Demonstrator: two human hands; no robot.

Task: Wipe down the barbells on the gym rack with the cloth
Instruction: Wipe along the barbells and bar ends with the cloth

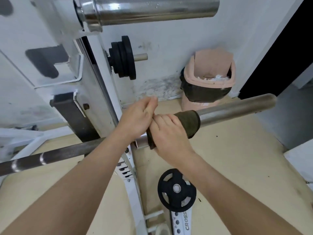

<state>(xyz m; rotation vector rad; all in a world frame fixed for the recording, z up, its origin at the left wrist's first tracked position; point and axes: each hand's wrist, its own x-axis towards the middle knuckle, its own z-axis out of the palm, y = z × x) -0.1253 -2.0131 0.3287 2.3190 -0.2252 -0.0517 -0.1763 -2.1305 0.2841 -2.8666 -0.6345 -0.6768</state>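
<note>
A steel barbell runs across the view, its dark shaft on the left and its thick sleeve reaching right. A dark olive cloth is wrapped around the sleeve near its collar. My right hand grips the cloth around the sleeve. My left hand is just left of it, fingers curled and touching the cloth's edge by the collar. A second barbell's shiny sleeve rests higher on the rack at the top.
The white rack upright stands left of my hands. Black plates hang on a peg behind it. A pink bin with a black liner stands against the wall. Another black plate sits low on the frame.
</note>
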